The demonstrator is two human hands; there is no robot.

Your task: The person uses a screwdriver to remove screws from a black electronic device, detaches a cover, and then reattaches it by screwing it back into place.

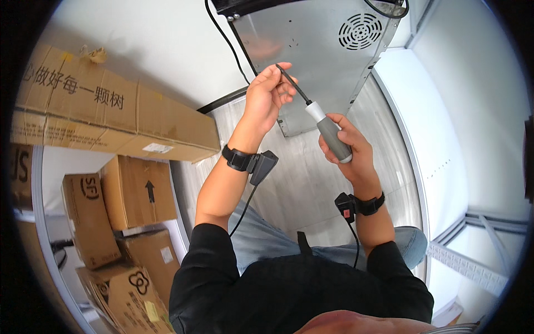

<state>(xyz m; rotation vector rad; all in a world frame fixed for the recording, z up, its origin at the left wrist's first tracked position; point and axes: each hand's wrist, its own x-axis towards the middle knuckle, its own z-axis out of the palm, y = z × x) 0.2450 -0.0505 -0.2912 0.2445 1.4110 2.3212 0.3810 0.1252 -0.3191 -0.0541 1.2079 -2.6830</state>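
One screwdriver (315,111), grey-handled, held over the floor (300,183), before the lower edge of a metal panel (311,42). My right hand (356,147): closed round its handle (335,139), presumably for control. My left hand (267,92): fingers half-curled at the tip (278,67), likely steadying it; pinching or merely touching, I cannot tell. Position: slanting between my hands, tip leftward

Storeroom or small workshop, exact kind unclear. Left: brown cartons (144,192) stacked in shelf unit (41,222), long carton (172,125) on top. White wall (150,44), grey wood-look floor (306,172). Ahead: metal housing (300,47) with round vent (360,32); screwdriver (334,139) out before it. Right: metal framing (467,267).
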